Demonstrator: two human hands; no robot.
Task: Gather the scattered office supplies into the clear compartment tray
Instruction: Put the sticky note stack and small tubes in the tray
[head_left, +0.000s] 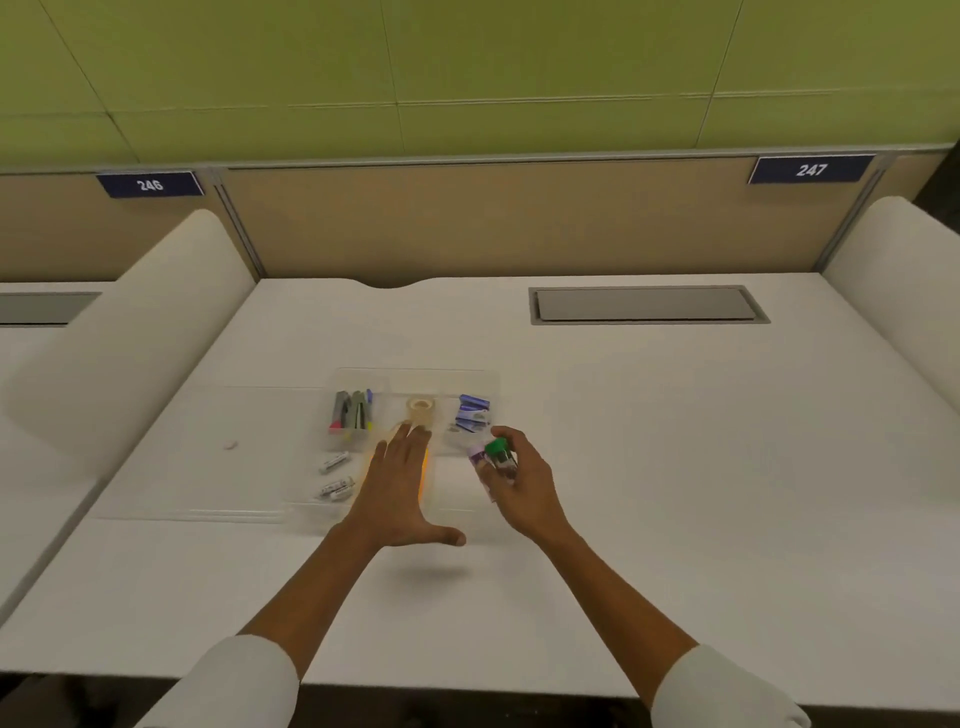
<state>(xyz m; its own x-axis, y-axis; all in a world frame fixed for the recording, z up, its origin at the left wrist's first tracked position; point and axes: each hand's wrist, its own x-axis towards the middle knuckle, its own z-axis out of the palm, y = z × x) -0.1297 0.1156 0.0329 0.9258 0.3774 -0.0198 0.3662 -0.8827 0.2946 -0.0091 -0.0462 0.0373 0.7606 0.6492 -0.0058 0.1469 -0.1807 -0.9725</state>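
Observation:
The clear compartment tray (415, 375) lies mid-desk. Its back compartments hold markers and pens (352, 411), a tape roll (421, 409) and blue staple boxes (471, 413). White batteries (335, 475) lie in a front left compartment. My left hand (402, 488) hovers flat over the tray's middle, fingers spread, holding nothing; an orange strip (426, 467) shows under it. Just right of the tray, my right hand (519, 480) grips small glue sticks (493, 460), one with a green cap, one purple.
A small white eraser-like piece (230, 445) lies on the desk left of the tray. A grey cable hatch (647, 305) sits at the back right. White side dividers (135, 332) flank the desk, with a tan partition behind.

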